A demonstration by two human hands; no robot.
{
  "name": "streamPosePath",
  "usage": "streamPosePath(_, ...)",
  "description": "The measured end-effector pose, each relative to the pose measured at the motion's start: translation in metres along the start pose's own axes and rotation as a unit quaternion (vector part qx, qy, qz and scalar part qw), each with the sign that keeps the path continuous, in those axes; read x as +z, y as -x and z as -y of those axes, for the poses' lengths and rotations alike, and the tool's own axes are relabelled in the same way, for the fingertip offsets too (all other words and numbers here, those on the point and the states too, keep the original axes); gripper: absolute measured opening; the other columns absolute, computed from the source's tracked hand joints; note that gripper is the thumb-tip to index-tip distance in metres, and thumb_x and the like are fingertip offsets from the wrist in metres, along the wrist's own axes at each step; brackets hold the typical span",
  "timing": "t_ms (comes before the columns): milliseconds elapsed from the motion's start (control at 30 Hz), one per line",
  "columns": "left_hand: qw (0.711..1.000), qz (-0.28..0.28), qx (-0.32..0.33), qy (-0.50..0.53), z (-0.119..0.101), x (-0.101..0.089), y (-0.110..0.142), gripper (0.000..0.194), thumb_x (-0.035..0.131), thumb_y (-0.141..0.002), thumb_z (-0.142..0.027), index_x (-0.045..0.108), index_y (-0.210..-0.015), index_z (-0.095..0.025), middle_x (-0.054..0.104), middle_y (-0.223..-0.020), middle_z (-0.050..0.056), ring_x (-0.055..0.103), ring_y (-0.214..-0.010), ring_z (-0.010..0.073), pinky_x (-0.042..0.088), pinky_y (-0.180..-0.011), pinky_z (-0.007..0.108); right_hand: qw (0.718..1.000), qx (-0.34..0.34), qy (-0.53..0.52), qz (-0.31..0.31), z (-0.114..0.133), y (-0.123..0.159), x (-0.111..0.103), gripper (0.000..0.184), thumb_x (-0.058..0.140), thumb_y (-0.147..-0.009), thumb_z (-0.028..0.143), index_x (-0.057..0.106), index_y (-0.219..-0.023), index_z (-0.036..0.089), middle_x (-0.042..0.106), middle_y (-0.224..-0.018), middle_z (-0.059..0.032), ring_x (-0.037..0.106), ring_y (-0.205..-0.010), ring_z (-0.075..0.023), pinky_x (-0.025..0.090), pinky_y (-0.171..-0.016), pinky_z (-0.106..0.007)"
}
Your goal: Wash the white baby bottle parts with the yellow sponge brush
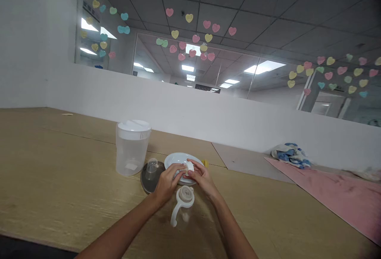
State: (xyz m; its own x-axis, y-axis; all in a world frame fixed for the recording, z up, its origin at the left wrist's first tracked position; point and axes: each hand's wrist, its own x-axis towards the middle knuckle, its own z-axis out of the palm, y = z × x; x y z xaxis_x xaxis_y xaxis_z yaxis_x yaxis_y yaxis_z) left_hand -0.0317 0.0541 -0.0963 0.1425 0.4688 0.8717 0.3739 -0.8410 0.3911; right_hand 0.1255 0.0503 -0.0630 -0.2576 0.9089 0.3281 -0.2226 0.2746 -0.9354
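My left hand and my right hand meet over a white bowl. Between their fingertips is a small white round cap-like piece; both hands are closed on it, and fingers partly cover it. Just below the hands stands a clear bottle with a white ring and curved handle around its neck. Left of my left hand, a clear dome-shaped cover rests on a dark round dish.
A translucent pitcher with a white lid stands at the left, behind the dark dish. Something yellow shows behind my right hand. At the right lie a pink cloth and a crumpled blue-and-white cloth. A white wall bounds the wooden table.
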Motion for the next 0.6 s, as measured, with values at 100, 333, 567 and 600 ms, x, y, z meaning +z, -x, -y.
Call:
streamPosePath(100,1.000,-0.010,0.003,0.001,-0.0021,-0.0009,-0.0004,0.018,0.043,-0.089,-0.023,0.059,-0.096,-0.017,0.066,-0.097,0.005,0.060,-0.093,0.0144,0.047,-0.084,0.026,0.999,0.023,-0.033,0.015,-0.0019,-0.0006,-0.0011,0.047,0.073,-0.065,0.037,0.061,-0.108,0.021,0.067,-0.095,-0.0038,0.063,-0.081,-0.0181,0.051,-0.079,-0.037)
streamPosePath(333,1.000,-0.022,0.014,-0.002,-0.0026,-0.0019,0.0017,0.018,0.043,-0.089,-0.022,0.059,-0.094,-0.017,0.067,-0.095,0.005,0.062,-0.090,0.0143,0.049,-0.082,0.025,0.996,0.039,-0.062,0.049,-0.0023,-0.0005,-0.0048,0.042,0.069,-0.070,0.040,0.063,-0.106,0.019,0.066,-0.096,-0.0048,0.065,-0.072,-0.0168,0.051,-0.078,-0.037)
streamPosePath(567,0.999,-0.015,0.026,0.028,-0.0051,-0.0021,0.0001,0.016,0.044,-0.089,-0.020,0.058,-0.098,-0.018,0.065,-0.097,0.005,0.060,-0.094,0.0149,0.047,-0.083,0.027,0.995,0.027,-0.072,0.062,0.0021,0.0025,-0.0046,0.042,0.069,-0.070,0.035,0.061,-0.108,0.019,0.066,-0.098,-0.0054,0.063,-0.077,-0.0166,0.052,-0.075,-0.035)
streamPosePath(600,0.999,-0.011,0.027,0.032,-0.0057,-0.0022,-0.0006,0.017,0.045,-0.088,-0.020,0.057,-0.099,-0.018,0.064,-0.099,0.006,0.059,-0.097,0.0154,0.046,-0.085,0.028,0.996,0.014,-0.067,0.056,0.0031,0.0030,-0.0046,0.042,0.070,-0.069,0.032,0.061,-0.108,0.020,0.065,-0.101,-0.0053,0.062,-0.080,-0.0170,0.052,-0.074,-0.034)
